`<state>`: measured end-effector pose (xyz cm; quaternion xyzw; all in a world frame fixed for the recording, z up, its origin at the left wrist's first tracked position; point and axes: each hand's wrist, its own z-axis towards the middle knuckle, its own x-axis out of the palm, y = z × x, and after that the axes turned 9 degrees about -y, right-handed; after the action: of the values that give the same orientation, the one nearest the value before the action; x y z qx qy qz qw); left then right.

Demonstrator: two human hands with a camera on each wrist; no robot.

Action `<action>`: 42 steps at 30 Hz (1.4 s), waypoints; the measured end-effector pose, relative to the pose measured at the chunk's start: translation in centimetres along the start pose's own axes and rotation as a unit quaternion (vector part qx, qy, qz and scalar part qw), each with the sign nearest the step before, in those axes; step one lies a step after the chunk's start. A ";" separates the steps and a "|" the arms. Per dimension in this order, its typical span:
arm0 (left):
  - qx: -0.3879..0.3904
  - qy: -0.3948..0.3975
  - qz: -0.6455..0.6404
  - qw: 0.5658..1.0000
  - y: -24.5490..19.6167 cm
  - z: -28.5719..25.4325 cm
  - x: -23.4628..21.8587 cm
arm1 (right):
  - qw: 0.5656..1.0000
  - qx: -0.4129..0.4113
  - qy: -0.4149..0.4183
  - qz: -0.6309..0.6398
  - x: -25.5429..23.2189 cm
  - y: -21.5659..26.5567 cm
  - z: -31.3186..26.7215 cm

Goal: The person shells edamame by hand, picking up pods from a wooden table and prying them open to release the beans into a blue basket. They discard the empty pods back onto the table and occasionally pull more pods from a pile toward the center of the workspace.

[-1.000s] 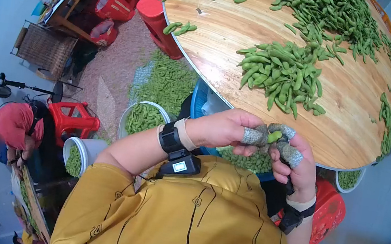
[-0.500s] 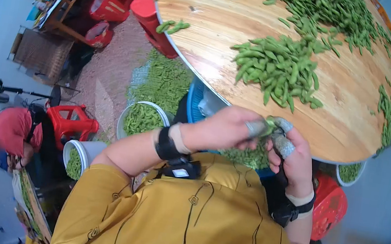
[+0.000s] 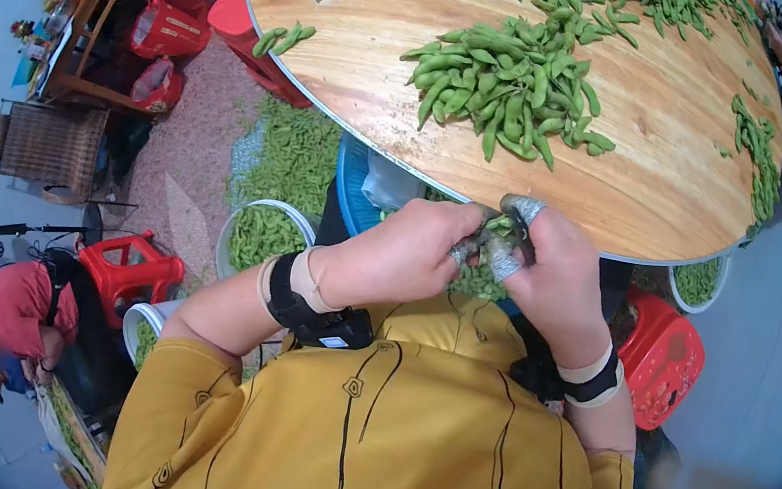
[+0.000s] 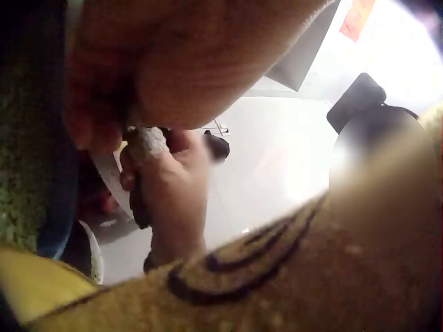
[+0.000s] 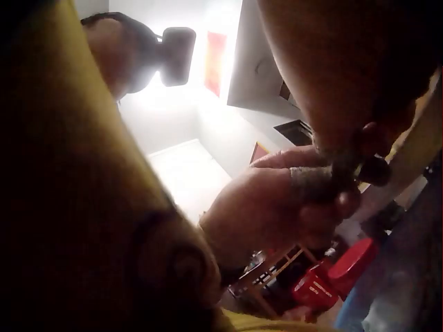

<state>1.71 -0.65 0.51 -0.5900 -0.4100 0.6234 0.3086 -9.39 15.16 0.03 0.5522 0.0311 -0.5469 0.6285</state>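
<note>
Close in front of the yellow shirt, the left hand (image 3: 411,248) and right hand (image 3: 559,270) meet at the near edge of the round table (image 3: 658,219). Grey wrappings (image 3: 502,259) cover some thumbs and fingertips. Both hands pinch a green edamame pod (image 3: 501,227) between them, partly hidden by the fingers. Just under the hands, shelled green beans (image 3: 481,283) show in a container. A heap of edamame pods (image 3: 506,85) lies on the tabletop beyond. Both wrist views show the hands dark and close together, with the pod hidden.
More pods (image 3: 665,2) are piled farther back. A blue basket (image 3: 350,183) stands under the table edge, beside a white bucket of pods (image 3: 266,238). Pods cover part of the floor (image 3: 298,155). Red stools (image 3: 662,361) stand nearby. Another person (image 3: 22,311) sits at the left.
The head view has shifted, so the table and heap appear farther left and higher. The hands have turned inward around the pod, which is now more covered by the fingers.
</note>
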 end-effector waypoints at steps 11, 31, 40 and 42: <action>-0.212 -0.010 -0.133 0.968 2.0 -1.9 -1.3 | 0.999 0.024 0.018 -0.029 -0.1 1.1 -0.9; 0.116 0.052 0.029 0.992 2.1 -2.9 -3.7 | 0.990 -0.005 0.138 0.019 1.8 0.4 0.1; -0.095 -0.369 0.489 0.785 6.3 -2.7 -14.6 | 0.991 0.013 0.132 0.020 2.0 0.1 -0.8; -0.082 -0.424 0.498 0.752 6.9 0.3 -16.0 | 0.989 0.015 0.148 0.007 1.9 0.2 -0.5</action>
<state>3.95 -17.83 2.21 -0.4089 -0.1960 0.8391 -0.3004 -8.23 14.21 -1.25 0.6367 0.1122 -0.4553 0.6121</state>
